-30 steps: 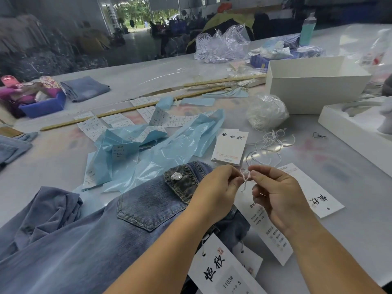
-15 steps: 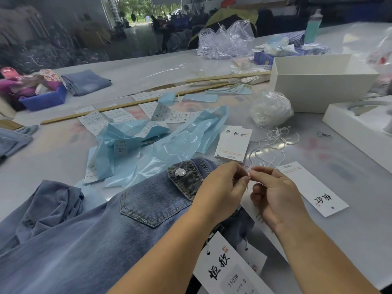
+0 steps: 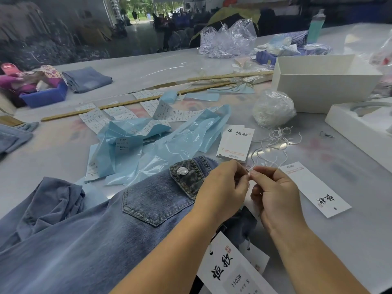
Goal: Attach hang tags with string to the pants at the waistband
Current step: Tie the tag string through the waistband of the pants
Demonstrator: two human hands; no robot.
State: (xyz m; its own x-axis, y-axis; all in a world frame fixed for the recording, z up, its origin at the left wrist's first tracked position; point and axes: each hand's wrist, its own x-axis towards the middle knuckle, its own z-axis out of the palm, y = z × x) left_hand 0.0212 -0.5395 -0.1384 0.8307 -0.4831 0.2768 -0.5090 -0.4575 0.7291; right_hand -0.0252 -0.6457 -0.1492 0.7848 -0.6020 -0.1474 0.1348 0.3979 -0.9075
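From the head view, we see the blue denim pants (image 3: 89, 236) lying on the surface (image 3: 339, 240), waistband pointing away toward the right. Both hands, left hand (image 3: 222, 189) and right hand (image 3: 275, 196), have drawn together, fingers pinching the white string (image 3: 247, 167). Hang tags (image 3: 229, 270) lie nearby.

Blue denim pants (image 3: 89, 240) cut off by left and bottom edges; waistband end hidden behind left hand (image 3: 222, 192). Thin white string (image 3: 248, 167) pinched between both hands, too fine to trace; knot or loop not discernible. Long white hang tag (image 3: 252, 205) mostly hidden under right hand (image 3: 275, 196). Large white printed hang tag (image 3: 231, 272) cut off at bottom edge, partly covered by forearm. White open tray (image 3: 358, 132) cut off at right edge. Small print on white label strips (image 3: 176, 113) illegible. Small dark metal item (image 3: 325, 135) on table unidentifiable.
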